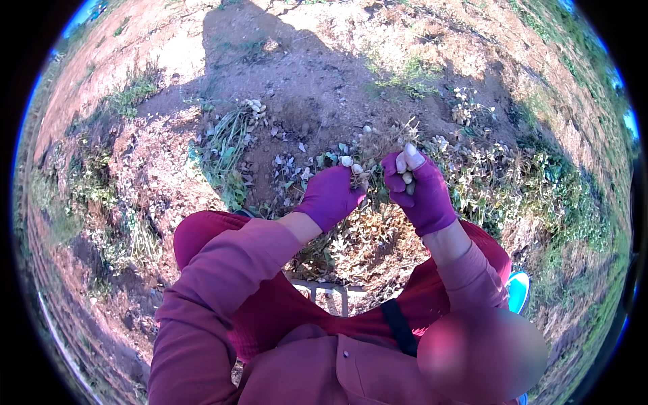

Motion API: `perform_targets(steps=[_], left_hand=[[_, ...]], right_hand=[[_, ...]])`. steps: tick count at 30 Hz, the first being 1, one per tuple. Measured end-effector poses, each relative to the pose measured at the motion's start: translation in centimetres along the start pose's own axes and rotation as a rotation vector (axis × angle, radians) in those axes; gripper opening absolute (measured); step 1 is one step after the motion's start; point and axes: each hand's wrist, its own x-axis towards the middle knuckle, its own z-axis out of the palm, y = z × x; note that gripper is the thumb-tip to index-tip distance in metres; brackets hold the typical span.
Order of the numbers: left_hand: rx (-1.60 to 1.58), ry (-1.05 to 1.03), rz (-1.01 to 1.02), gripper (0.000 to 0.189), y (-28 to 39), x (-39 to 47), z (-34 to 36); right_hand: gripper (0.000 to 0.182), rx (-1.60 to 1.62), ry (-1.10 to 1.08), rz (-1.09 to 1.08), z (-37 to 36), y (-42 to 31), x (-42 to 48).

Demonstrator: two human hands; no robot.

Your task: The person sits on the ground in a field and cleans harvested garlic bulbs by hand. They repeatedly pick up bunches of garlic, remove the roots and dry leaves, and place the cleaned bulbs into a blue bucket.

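Note:
My left hand [331, 196], in a purple glove, is closed around the roots of a peanut plant, with pale peanut pods [347, 161] showing just beyond its knuckles. Close by on the right, my right hand [419, 188], in a matching glove with a pale thumb tip, holds several peanut pods [407, 177] against its curled fingers. Dry roots [387, 139] with more pods spread just beyond both hands. The stems below my left hand are partly hidden by it.
Pulled peanut plants [228, 147] lie on the soil ahead to the left. A long heap of leafy plants [526, 187] stretches right. Dry leaves [362, 248] lie between my knees, above a metal frame [329, 288]. A blue-green rounded object [518, 292] is beside my right leg.

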Motion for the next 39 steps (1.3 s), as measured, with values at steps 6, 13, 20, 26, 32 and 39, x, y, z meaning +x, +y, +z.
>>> perform_targets(steps=[6,13,20,26,32,39], left_hand=[[0.166,0.044,0.054,0.029,0.7,-0.2,0.2],[0.147,0.01,0.085,0.029,0.5,0.1,0.4],[0.131,-0.011,0.099,0.039,0.2,-0.3,-0.2],[0.347,-0.097,0.085,0.033,0.7,0.2,-0.2],[0.311,-0.036,0.12,0.034,0.4,0.2,0.8],[0.614,-0.104,0.15,0.031,1.3,-0.1,1.0]], right_hand=[[0.024,-1.369,0.15,-0.372,1.2,2.6,0.1],[0.021,-1.35,0.117,-0.555,0.3,3.8,0.0],[0.019,-0.052,-0.03,-0.041,-0.3,0.1,-0.2],[0.01,-0.216,0.118,0.041,0.2,0.8,0.0],[0.02,-1.129,0.233,-0.484,0.4,3.9,0.1],[0.021,-1.388,0.185,-0.257,-1.2,4.1,0.3]])
